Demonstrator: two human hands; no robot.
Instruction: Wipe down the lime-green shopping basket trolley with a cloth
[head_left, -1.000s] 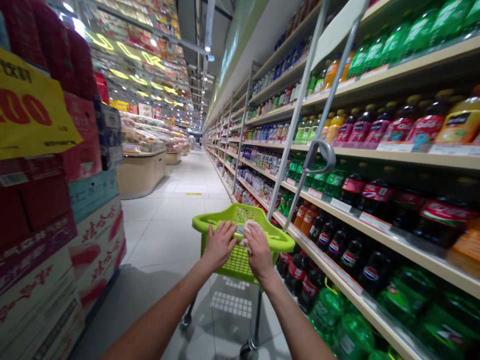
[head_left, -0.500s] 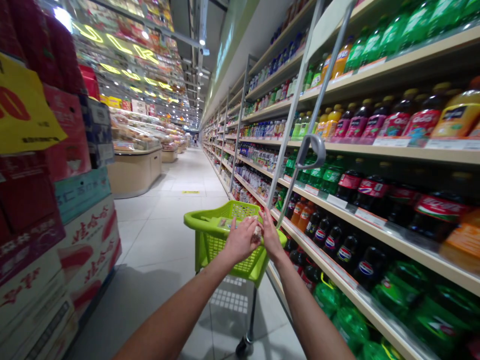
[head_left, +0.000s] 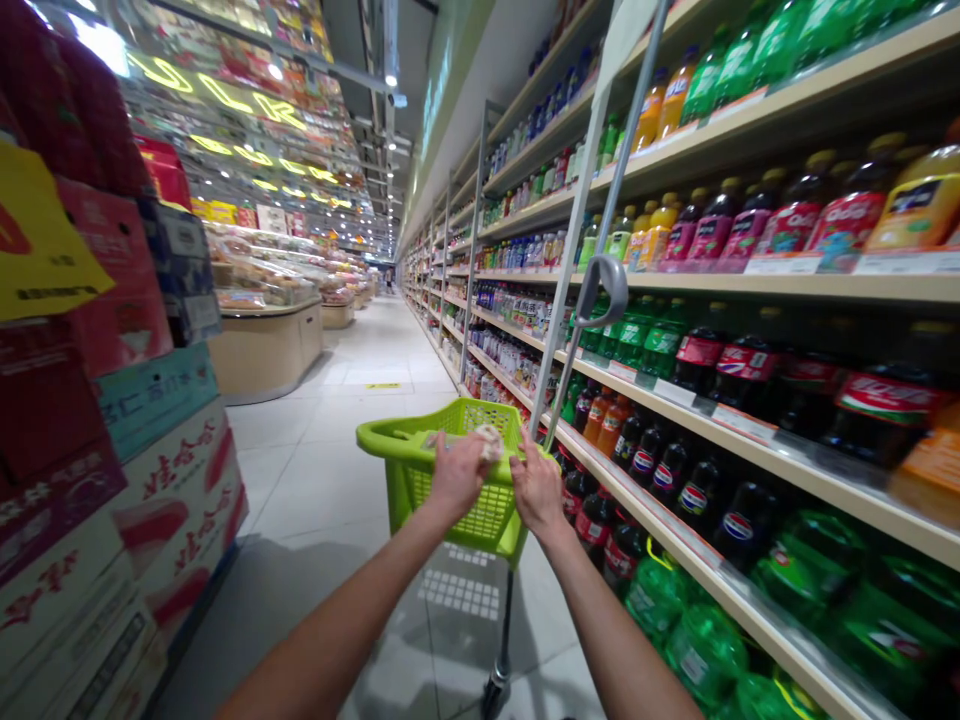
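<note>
Our left hand [head_left: 456, 478] and right hand [head_left: 537, 490] meet at the near rim of the green basket [head_left: 401, 447], which stands on its wheeled frame in the aisle just beside the shelf [head_left: 750, 428] of bottles [head_left: 694, 500]. Left fingers pinch a small pale wad [head_left: 489, 438] over the rim. Right fingers curl tight on the rim. Stacked boxes [head_left: 150, 500] stand well apart, left.
</note>
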